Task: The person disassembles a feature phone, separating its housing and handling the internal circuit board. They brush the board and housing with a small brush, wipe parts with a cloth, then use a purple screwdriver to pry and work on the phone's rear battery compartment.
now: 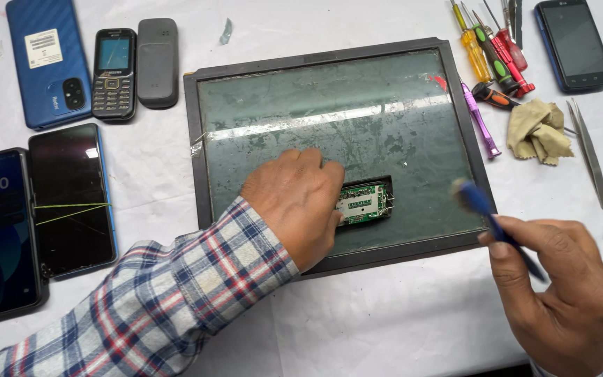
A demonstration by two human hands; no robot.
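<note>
My left hand, in a plaid sleeve, lies on a dark-framed glass work plate and holds down an opened small phone with its green circuit board showing. The hand covers the phone's left part. My right hand is at the plate's lower right corner and grips a blue-handled brush, its blurred tip pointing up and left, a short way right of the board.
Left of the plate lie a blue phone, a keypad phone, a grey back cover and two black smartphones. On the right: several screwdrivers, a purple tool, a yellow cloth, tweezers, a black phone.
</note>
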